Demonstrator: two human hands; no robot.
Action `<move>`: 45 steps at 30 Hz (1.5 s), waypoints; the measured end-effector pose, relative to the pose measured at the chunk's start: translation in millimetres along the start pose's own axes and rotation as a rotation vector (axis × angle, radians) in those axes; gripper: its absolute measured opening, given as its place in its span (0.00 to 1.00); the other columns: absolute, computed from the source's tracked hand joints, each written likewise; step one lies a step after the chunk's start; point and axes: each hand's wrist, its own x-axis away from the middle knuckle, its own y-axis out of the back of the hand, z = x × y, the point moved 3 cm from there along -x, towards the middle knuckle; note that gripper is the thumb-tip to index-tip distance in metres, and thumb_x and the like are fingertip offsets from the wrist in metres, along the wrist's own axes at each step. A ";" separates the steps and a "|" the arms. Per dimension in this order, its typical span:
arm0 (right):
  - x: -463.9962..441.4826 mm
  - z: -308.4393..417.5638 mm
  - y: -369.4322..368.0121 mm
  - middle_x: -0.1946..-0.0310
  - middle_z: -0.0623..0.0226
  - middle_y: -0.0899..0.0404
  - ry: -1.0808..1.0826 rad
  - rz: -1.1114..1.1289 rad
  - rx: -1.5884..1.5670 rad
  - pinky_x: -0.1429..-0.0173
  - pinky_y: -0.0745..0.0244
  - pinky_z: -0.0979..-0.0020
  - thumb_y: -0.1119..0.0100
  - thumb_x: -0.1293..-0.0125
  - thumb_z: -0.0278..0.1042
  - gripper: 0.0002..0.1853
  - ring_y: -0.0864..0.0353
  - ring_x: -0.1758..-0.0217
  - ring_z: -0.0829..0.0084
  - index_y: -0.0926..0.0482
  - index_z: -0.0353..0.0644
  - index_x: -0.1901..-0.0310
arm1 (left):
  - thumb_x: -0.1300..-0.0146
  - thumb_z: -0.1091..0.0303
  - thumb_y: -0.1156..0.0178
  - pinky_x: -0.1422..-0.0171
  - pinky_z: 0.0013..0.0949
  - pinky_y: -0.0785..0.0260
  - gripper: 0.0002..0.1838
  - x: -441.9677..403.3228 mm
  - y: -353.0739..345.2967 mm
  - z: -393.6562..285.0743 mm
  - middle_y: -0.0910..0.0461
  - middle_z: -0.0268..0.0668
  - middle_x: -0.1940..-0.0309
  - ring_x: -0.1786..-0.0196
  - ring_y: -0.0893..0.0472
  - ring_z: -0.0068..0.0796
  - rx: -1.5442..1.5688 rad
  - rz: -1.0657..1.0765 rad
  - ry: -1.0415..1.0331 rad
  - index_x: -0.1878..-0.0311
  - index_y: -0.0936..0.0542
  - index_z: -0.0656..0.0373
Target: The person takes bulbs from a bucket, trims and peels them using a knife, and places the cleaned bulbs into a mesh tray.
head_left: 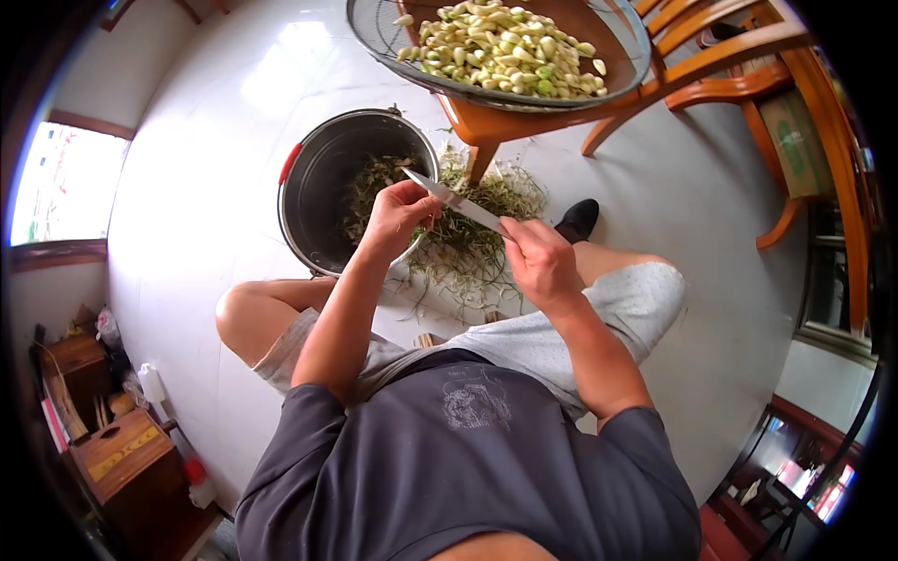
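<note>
A knife (465, 207) with a pale blade points up and left, its handle end in my right hand (543, 262), whose fingers are wrapped round it. Close to the blade, my left hand (400, 217) is closed in a pinch; what it pinches is too small to make out. Both hands are over the near edge of a metal bucket (304, 201) holding green and whitish plant trimmings (374, 178). More trimmings (491, 252) lie in a heap on the floor beside the bucket. Pale peeled bulbs or cloves (505, 51) fill part of a round mesh basket (388, 42).
The basket rests on a wooden chair (538, 122) beyond the heap. Another wooden chair (790, 140) stands at the right. A dark shoe (580, 220) shows near my right knee. Wooden boxes (122, 453) and small items are at the lower left.
</note>
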 end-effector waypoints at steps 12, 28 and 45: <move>9.3 4.1 -1.1 0.76 0.66 0.30 0.113 -0.005 0.155 0.67 0.27 0.67 0.40 0.49 0.24 0.16 0.24 0.70 0.65 0.21 0.41 0.56 | 0.37 0.71 0.46 0.77 0.24 0.36 0.09 17.2 -34.6 3.1 0.24 0.36 0.80 0.79 0.26 0.21 -0.056 0.086 0.048 0.65 0.21 0.67; 12.0 0.5 -5.9 0.77 0.66 0.30 0.106 0.012 0.161 0.68 0.27 0.67 0.39 0.47 0.26 0.14 0.24 0.71 0.66 0.19 0.41 0.57 | 0.35 0.69 0.45 0.78 0.24 0.36 0.09 12.5 -26.5 21.9 0.24 0.35 0.76 0.78 0.27 0.21 0.039 0.053 0.141 0.64 0.22 0.67; 13.4 -33.4 -3.2 0.73 0.54 0.22 -0.368 0.072 -0.159 0.64 0.27 0.58 0.42 0.41 0.32 0.09 0.21 0.68 0.53 0.18 0.39 0.61 | 0.40 0.74 0.37 0.60 0.20 0.31 0.11 7.9 -16.8 12.5 0.21 0.31 0.67 0.68 0.23 0.17 0.119 -0.112 -0.133 0.54 0.22 0.64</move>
